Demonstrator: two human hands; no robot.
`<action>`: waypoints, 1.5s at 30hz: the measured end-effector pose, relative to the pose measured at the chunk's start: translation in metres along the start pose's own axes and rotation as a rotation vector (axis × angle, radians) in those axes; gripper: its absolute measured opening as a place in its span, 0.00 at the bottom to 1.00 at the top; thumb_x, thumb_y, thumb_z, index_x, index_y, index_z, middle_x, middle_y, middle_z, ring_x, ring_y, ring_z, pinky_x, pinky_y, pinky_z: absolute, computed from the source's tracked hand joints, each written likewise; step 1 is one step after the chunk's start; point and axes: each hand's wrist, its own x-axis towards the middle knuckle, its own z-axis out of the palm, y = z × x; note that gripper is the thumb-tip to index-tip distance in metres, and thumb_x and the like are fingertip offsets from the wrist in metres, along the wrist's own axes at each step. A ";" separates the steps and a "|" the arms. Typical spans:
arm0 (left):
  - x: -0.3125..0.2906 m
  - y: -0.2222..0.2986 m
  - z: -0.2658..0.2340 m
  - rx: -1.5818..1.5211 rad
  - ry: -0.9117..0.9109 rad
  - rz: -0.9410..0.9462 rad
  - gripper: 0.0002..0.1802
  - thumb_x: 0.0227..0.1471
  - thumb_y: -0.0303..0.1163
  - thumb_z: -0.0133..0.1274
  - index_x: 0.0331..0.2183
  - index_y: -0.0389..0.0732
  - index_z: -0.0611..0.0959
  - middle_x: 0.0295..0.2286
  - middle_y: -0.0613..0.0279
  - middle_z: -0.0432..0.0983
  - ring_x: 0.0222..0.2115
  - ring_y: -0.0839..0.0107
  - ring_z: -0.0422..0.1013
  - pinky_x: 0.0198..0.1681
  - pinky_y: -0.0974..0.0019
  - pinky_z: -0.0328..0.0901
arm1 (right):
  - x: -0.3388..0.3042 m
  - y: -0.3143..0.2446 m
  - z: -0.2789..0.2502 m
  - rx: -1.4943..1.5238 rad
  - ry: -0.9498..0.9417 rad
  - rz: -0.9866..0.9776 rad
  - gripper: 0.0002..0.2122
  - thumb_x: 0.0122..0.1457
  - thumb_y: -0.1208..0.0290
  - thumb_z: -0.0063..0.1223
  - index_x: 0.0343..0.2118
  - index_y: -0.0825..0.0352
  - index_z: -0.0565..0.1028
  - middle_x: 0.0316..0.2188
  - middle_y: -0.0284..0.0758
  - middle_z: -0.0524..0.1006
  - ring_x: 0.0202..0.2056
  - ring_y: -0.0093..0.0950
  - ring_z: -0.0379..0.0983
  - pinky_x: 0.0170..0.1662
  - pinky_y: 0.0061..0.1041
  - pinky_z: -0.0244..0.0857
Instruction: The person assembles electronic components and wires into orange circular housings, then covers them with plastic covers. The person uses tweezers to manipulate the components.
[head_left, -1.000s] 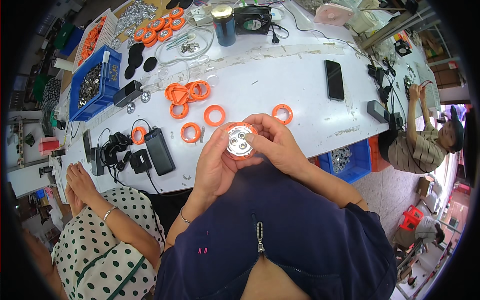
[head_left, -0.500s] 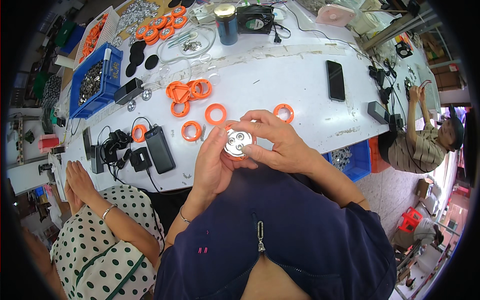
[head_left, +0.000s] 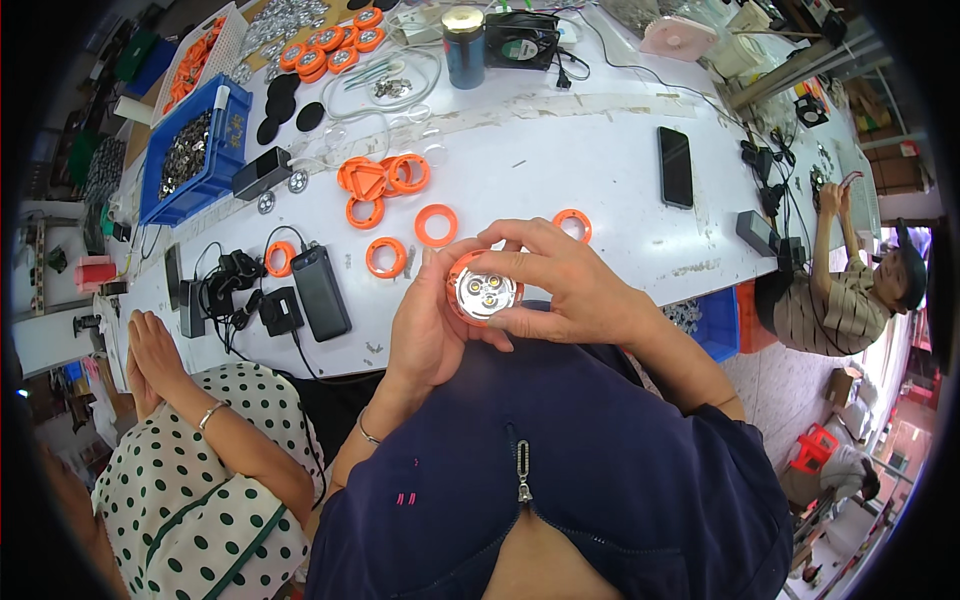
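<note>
Round orange lamp unit (head_left: 484,292), three-lens face up for viewing: left hand (head_left: 425,325) cradles beneath, right hand (head_left: 560,285) pinches rim. Loose orange rings (head_left: 436,225) on white surface (head_left: 560,160).

Roughly six loose orange rings (head_left: 436,225), two phones (head_left: 675,167), one jar (head_left: 464,47)

Both hands' fingers (head_left: 520,262) cover most of the round orange lamp housing's (head_left: 484,292) rim; its underside is hidden.
</note>
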 end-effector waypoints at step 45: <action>0.000 0.014 0.013 0.146 -0.065 -0.062 0.31 0.53 0.23 0.44 0.57 0.37 0.56 0.47 0.50 0.65 0.45 0.64 0.70 0.42 0.60 0.73 | 0.000 0.001 -0.007 -0.084 0.152 -0.052 0.23 0.39 0.67 0.67 0.42 0.63 0.74 0.39 0.35 0.72 0.42 0.36 0.66 0.45 0.35 0.62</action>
